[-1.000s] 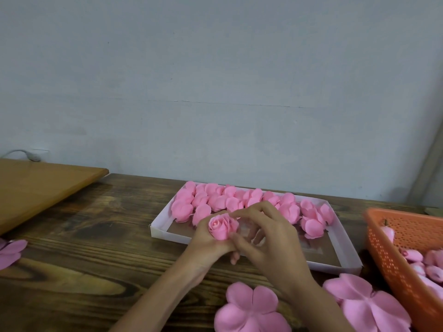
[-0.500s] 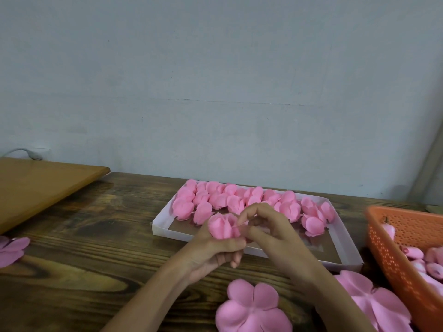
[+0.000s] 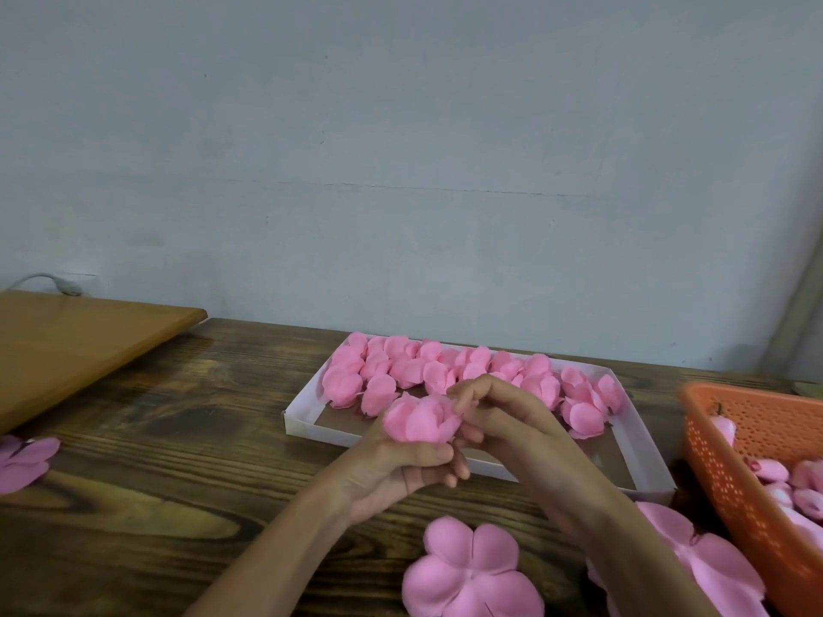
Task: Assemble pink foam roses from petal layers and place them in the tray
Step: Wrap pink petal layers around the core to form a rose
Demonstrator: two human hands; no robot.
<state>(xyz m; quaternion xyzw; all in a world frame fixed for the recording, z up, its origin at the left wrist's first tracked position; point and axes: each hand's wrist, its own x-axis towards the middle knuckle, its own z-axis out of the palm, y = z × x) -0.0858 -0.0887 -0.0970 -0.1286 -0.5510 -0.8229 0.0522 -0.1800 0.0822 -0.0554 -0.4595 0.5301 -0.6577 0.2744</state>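
A pink foam rose [image 3: 421,418] is held just in front of the white tray [image 3: 311,427], over the wooden table. My left hand [image 3: 392,472] grips it from below, fingers curled under its base. My right hand [image 3: 503,420] pinches the rose's right side with curled fingertips. The rose is turned so its outer petals face me and its centre is hidden. Several finished pink roses [image 3: 401,367] fill the tray's far half. A flat five-lobed petal layer [image 3: 470,567] lies on the table below my hands.
An orange perforated basket [image 3: 730,443] with pink rose buds stands at the right. More flat petal layers [image 3: 708,563] lie beside it, and another petal layer [image 3: 24,460] at the left edge. A light wooden board [image 3: 80,340] sits at the back left.
The rose has tipped over in my hands: its spiral centre faced me a second ago, its outer petals show now. Both hands stay in front of the tray.
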